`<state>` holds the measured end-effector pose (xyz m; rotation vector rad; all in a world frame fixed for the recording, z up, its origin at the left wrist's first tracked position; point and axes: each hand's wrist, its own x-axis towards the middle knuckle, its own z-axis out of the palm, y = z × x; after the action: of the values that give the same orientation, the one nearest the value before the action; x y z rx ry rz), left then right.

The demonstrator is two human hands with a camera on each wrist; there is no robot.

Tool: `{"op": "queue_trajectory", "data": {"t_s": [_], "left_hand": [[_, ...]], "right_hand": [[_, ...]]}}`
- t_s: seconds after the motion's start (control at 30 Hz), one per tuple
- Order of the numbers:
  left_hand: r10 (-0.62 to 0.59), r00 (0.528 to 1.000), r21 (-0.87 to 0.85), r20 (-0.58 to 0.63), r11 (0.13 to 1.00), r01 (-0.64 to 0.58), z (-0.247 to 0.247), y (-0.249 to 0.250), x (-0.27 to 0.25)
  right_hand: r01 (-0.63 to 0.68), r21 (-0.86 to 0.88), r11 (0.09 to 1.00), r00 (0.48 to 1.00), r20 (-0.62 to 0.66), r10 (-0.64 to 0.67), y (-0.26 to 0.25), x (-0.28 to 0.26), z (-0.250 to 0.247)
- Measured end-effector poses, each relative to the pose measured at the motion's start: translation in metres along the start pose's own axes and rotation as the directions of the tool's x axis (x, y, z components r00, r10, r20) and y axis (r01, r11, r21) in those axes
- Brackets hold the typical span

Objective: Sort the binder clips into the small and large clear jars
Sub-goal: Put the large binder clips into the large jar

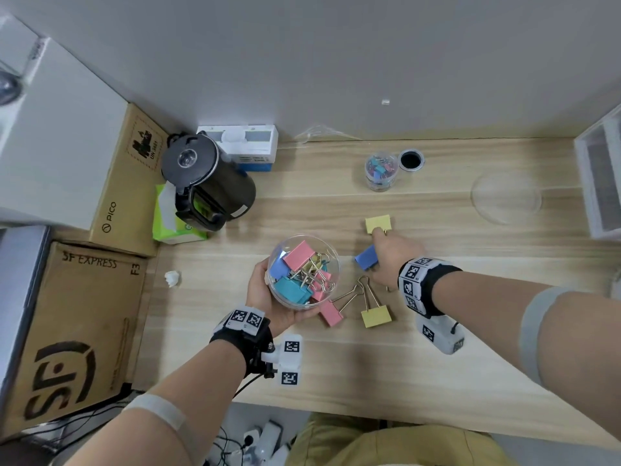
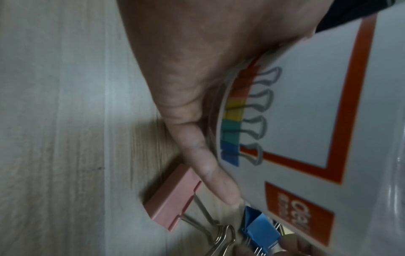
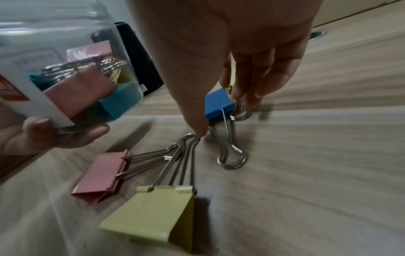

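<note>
Fingers of the right hand curl round the blue clip on the desk, wire loop beside the fingertips. Risk: its handle lies against the pink clip and yellow clip handles, could snag and drag them. Left hand grips the large jar, tilted; contents could spill. Small jar well apart.

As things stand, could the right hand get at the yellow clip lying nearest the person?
Probably yes: the right hand is at the blue clip, and the yellow clip lies uncovered just beneath that wrist, only its handles crossing the pink clip's.
</note>
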<state>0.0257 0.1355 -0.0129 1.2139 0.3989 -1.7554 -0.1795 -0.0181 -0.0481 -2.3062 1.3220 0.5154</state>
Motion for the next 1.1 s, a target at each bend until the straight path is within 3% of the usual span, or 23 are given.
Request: {"op": "queue_trajectory", "data": {"t_s": [0.23,0.4,0.6,0.87,1.1], "left_hand": [[-0.015,1.0,0.02,-0.006,1.0,0.015,0.004,0.011,0.003],[-0.019,1.0,0.019,0.018,1.0,0.019,0.012,0.02,0.005],[-0.012,1.0,0.033,0.013,0.999,0.011,0.014,0.025,0.01],[-0.017,1.0,0.038,-0.024,0.999,0.018,0.008,0.029,0.015],[-0.024,1.0,0.026,0.006,0.999,0.024,0.011,0.027,0.017]], "right_hand": [[0.033,-0.062,0.998,0.999,-0.004,-0.033,-0.001,-0.004,0.001],[0.049,0.047,0.998,0.999,-0.001,-0.049,-0.001,-0.002,-0.009],[-0.043,0.023,0.999,0.998,0.042,0.042,-0.001,0.011,-0.014],[-0.208,0.066,0.976,0.978,0.005,0.208,-0.004,0.027,0.001],[-0.187,-0.007,0.982,0.982,0.012,0.187,-0.001,0.028,-0.004]]}}
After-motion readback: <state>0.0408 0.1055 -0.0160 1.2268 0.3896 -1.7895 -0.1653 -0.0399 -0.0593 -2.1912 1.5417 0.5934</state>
